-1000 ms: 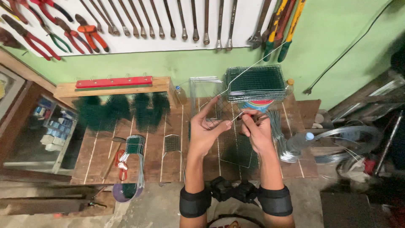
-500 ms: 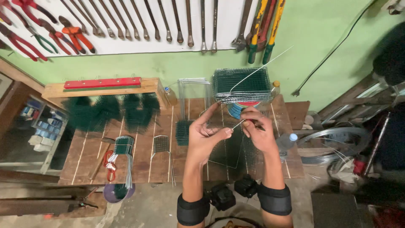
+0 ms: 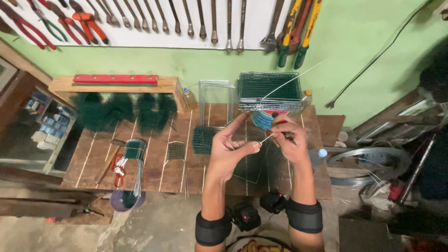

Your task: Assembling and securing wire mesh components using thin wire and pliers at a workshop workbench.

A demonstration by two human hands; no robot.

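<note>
Pinched between thumb and fingers of the right hand (image 3: 285,140) is a thin silvery wire (image 3: 298,77), which runs up and to the right across the stack of green wire-mesh panels (image 3: 269,91); a dark tool also seems to sit in that fist, though its kind cannot be told. The left hand (image 3: 232,148) closes its fingertips on the lower end of the same wire, just beside the right hand, with the forefinger stretched upward. Both hands hover over the slatted wooden workbench (image 3: 154,170), above a clear-looking wire frame (image 3: 254,170) that lies flat on the boards.

Behind everything, a white tool board (image 3: 252,18) on the green wall carries spanners and orange-handled pliers (image 3: 86,23). A wooden shelf with a red bar (image 3: 115,79) stands at the bench's back left, with dark green bristly bundles (image 3: 123,112) in front of it. Near the hands lies a small green mesh piece (image 3: 203,140). Further left are a bundle of green-topped wire pins (image 3: 133,156) and red-handled pliers (image 3: 117,170). A small bottle (image 3: 189,98) stands by the shelf.
</note>
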